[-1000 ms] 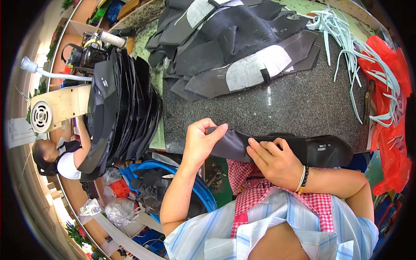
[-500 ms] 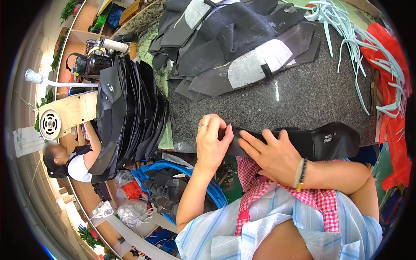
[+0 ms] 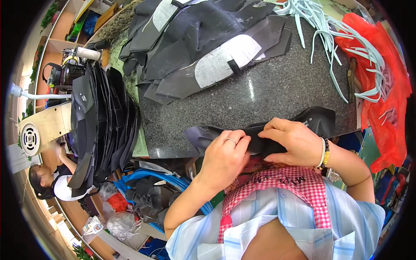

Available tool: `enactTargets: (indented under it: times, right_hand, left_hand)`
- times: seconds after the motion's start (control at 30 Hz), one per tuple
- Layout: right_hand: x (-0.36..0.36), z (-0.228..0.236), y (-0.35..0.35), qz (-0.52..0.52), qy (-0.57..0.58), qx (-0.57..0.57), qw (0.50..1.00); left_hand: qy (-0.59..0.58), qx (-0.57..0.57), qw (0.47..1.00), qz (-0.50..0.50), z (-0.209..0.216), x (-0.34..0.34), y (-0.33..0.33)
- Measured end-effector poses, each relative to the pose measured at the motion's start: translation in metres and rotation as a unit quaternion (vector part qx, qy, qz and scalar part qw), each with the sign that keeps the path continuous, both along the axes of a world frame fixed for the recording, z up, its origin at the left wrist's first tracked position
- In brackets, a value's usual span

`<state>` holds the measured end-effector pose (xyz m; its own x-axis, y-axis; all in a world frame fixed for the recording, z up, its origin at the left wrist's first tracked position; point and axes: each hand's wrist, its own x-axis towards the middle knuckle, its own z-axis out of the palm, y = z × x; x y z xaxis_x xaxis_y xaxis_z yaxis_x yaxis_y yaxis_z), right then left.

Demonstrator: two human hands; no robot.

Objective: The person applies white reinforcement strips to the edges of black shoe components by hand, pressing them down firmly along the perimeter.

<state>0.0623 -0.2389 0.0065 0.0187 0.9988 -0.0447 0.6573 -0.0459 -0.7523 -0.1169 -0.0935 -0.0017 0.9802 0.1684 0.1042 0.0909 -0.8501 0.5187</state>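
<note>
A long black leather-like piece (image 3: 318, 121) with small pale print on its right end lies along the near edge of the dark stone tabletop (image 3: 277, 93). My left hand (image 3: 227, 156), a ring on one finger, is closed with curled fingers on the piece's left half; its thumb is mostly hidden. My right hand (image 3: 294, 141) grips the middle of the piece, fingers bent over the top and thumb at the lower edge. Left of my left hand, the piece's end bends and shines. Farther back lies a heap of dark cut pieces (image 3: 182, 60), some with white patches.
A thick stack of black pieces (image 3: 102, 121) hangs at the left beside a machine with a round vent (image 3: 30, 138). Pale blue strips (image 3: 323, 34) and a red plastic bag (image 3: 385, 99) lie at the right. Below left is a blue basket (image 3: 173, 173). Another person (image 3: 58, 177) works beyond the stack.
My left hand has moved from pinching the piece's left end to a grip farther in along it, uncovering that end. My right hand has gone from flat to bent fingers. The view has shifted.
</note>
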Motion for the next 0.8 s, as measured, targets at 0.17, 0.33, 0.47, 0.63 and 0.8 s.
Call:
enactTargets:
  times: [0.17, 0.33, 0.47, 0.63, 0.8]
  right_hand:
    - [0.006, -0.001, 0.003, -0.042, 0.053, -0.030, 0.997]
    - [0.008, -0.012, 0.005, -0.086, 0.137, -0.002, 0.987]
    - [0.009, -0.006, 0.007, -0.128, 0.167, -0.081, 0.974]
    - [-0.022, -0.008, 0.008, -0.094, -0.060, 0.084, 0.990]
    - [-0.025, -0.019, 0.005, -0.100, -0.064, 0.118, 0.986]
  left_hand:
    - [-0.007, -0.118, 0.990, 0.070, -0.008, 0.004, 0.012]
    - [-0.037, -0.132, 0.987, 0.078, -0.011, 0.011, 0.013]
    - [0.017, -0.066, 0.988, 0.138, -0.009, 0.012, 0.009]
    - [-0.234, 0.263, 0.933, 0.077, -0.030, -0.024, -0.016]
    - [-0.253, 0.293, 0.908, 0.163, -0.041, -0.039, -0.037]
